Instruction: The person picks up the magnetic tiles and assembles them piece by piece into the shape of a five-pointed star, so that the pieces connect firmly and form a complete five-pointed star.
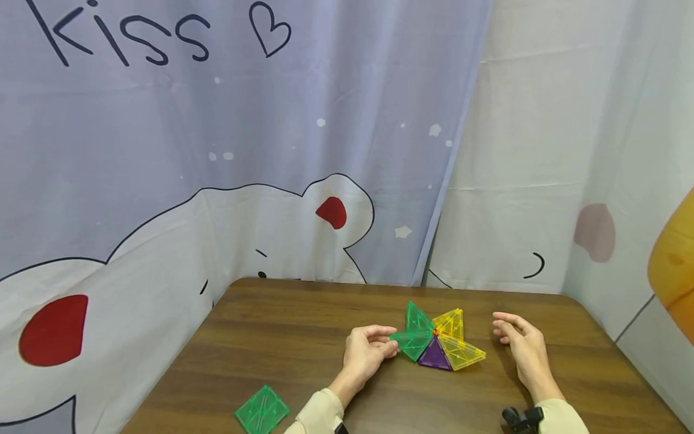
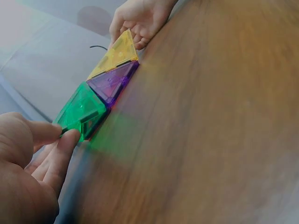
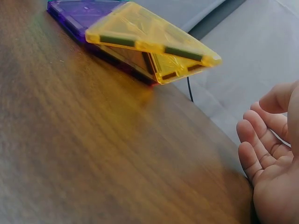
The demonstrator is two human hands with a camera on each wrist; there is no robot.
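A ring of translucent magnetic tiles stands on the table: green triangle tiles (image 1: pixel 414 346) at the left, a purple triangle tile (image 1: pixel 435 355) at the front, yellow triangle tiles (image 1: pixel 462 352) at the right. Thumb and fingers of my left hand (image 1: pixel 364 355) pinch the outer corner of a green tile (image 2: pixel 78 108), which in the left wrist view joins the purple tile (image 2: pixel 111 84). My right hand (image 1: pixel 525 354) hovers apart to the right, fingers loosely bent around nothing. In the right wrist view, a yellow tile (image 3: pixel 140 30) tilts up over another, away from the hand.
Two green tiles, edge to edge as a diamond (image 1: pixel 262 410), lie near the front left of the wooden table (image 1: pixel 303 325). Behind the table hangs a printed curtain (image 1: pixel 271 132). A small orange spot (image 1: pixel 435 332) shows where the tile tips meet.
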